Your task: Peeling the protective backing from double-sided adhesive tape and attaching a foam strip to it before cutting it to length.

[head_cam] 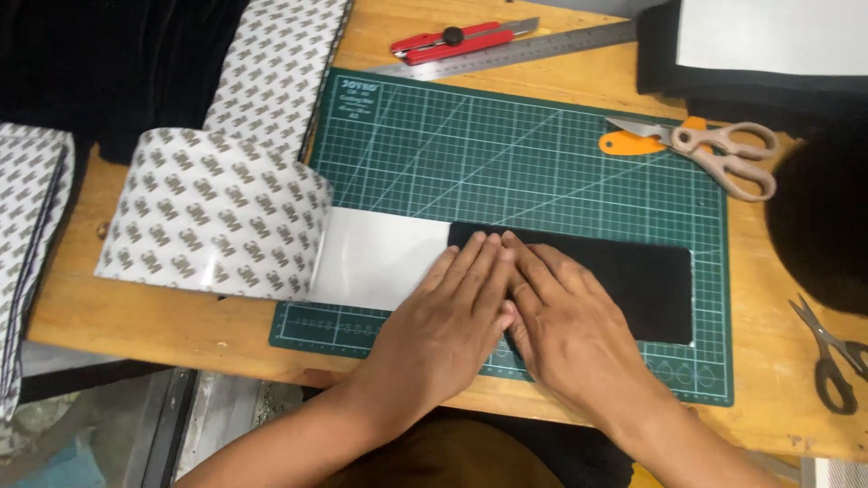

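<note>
Both hands lie flat, side by side and touching, on a green cutting mat [542,154] that sits on a wooden table [163,316]. The left hand [443,325] and the right hand [565,330] have their fingers stretched out and close together, gripping nothing, palms pressed down. Under them lies a black rectangular sheet [633,280], long side running left to right across the lower part of the mat; the fingertips rest on its left end, just short of the left edge, and the rest of the sheet extends bare to the right of the right hand. The black sheet lies on a white adhesive surface [380,258], which shows uncovered to the left of the fingers. Its patterned backing liner [217,212] is peeled back and curls up at the left, off the mat's edge. No container shows on the table. Beyond the mat lie a red utility knife [448,41] and a metal ruler [542,50]; beige-handled scissors [723,154] rest at the mat's upper right corner, and dark scissors [832,361] lie at the far right
</note>
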